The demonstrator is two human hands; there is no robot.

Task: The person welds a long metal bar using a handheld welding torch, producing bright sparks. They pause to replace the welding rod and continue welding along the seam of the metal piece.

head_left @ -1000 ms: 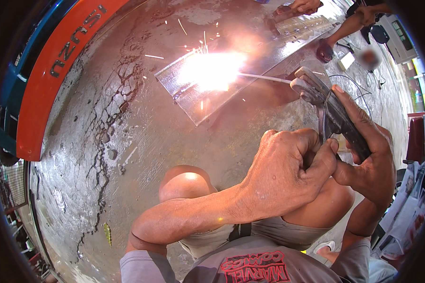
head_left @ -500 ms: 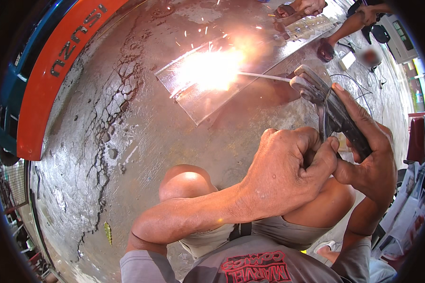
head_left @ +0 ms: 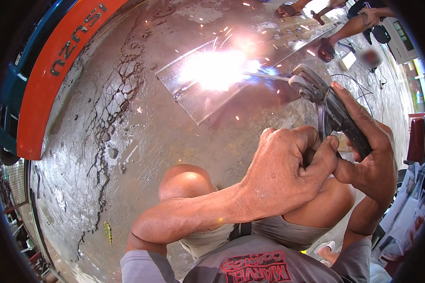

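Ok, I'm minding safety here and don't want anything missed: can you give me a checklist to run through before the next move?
1. Right hand secure on the electrode holder: ok, wrapped round its black body.
2. Left hand supporting: ok, its fingers are closed at the holder's lower side.
3. Rod seated: looks ok, running from the holder's tip into the glare.
4. Hand protection: not ok, both hands are bare.
5. Metal piece under the glare: cannot tell, white light hides its surface there.
6. Bystanders clear: probably not ok, a co-worker's foot appears near flying sparks.
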